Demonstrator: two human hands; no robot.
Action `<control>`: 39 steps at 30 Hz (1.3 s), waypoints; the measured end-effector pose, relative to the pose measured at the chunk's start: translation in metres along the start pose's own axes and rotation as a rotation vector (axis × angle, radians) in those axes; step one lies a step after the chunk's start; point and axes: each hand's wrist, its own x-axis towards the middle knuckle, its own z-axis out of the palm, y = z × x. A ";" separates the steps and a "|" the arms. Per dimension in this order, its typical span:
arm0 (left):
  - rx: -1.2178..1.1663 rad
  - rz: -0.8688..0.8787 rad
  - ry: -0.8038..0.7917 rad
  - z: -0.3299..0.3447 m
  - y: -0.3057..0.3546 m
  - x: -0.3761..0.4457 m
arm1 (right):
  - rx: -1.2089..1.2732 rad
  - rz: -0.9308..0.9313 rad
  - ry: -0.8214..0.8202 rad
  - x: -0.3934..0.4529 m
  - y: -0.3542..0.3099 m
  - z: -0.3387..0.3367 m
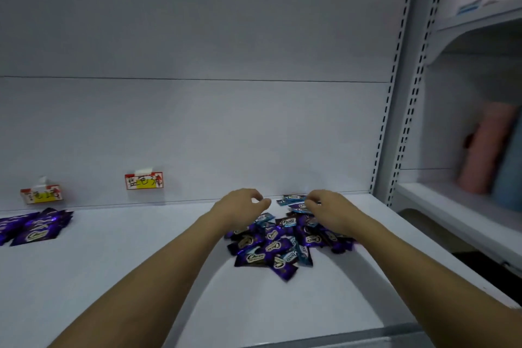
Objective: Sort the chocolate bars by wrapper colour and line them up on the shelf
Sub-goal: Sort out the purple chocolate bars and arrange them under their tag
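A mixed heap of chocolate bars point(278, 243) in purple, light blue and brown wrappers lies on the white shelf point(127, 263), right of centre. A sorted group of purple bars point(34, 224) lies at the far left. My left hand point(240, 206) hovers over the heap's left back edge, fingers loosely curled, holding nothing that I can see. My right hand point(329, 207) reaches over the heap's back right, its fingertips at a blue bar point(293, 198) near the back wall; whether they pinch it is unclear.
Two red-and-yellow paper labels point(144, 180) point(41, 193) are stuck on the back wall above the shelf. A slotted upright post point(389, 150) bounds the shelf on the right. Beyond it, the neighbouring bay holds pink and blue upright packs point(488, 147).
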 end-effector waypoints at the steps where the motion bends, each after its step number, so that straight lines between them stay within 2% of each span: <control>1: -0.029 0.003 -0.006 0.011 0.006 0.010 | 0.015 0.032 0.042 0.006 0.018 0.005; 3: -0.031 0.015 -0.027 0.031 0.015 0.026 | 0.029 0.096 0.093 0.019 0.045 0.012; 5: 0.031 0.031 -0.022 0.045 0.020 0.037 | 0.017 0.135 0.076 0.036 0.058 0.015; 8: 0.074 0.070 0.021 0.053 0.018 0.045 | -0.137 0.141 -0.058 0.066 0.058 0.017; 10: 0.014 0.081 0.023 0.053 0.012 0.045 | -0.182 0.086 -0.118 0.080 0.049 0.022; 13: -0.052 0.070 0.060 0.050 0.004 0.046 | 0.025 -0.065 -0.110 0.081 0.033 0.029; 17: -0.016 0.041 0.134 0.046 -0.010 0.050 | 0.288 -0.280 -0.194 0.067 0.025 0.026; 21: 0.004 0.031 0.175 0.046 -0.015 0.051 | 0.386 -0.263 -0.083 0.070 0.039 0.012; 23: 0.009 0.082 0.211 0.047 -0.013 0.049 | 0.384 -0.222 -0.008 0.073 0.048 0.005; 25: -0.019 0.165 0.184 0.046 -0.005 0.044 | 0.370 -0.184 -0.005 0.074 0.055 -0.002; 31: -0.080 0.375 -0.008 0.057 0.023 0.026 | 0.279 -0.232 -0.296 0.052 0.054 -0.029; 35: -0.017 0.438 -0.113 0.065 0.032 0.023 | 0.072 -0.231 -0.497 0.043 0.052 -0.035; 37: 0.019 0.440 -0.098 0.064 0.033 0.025 | -0.024 -0.207 -0.547 0.042 0.052 -0.035; 39: -0.007 0.431 -0.020 0.061 0.030 0.027 | -0.003 -0.173 -0.585 0.040 0.052 -0.037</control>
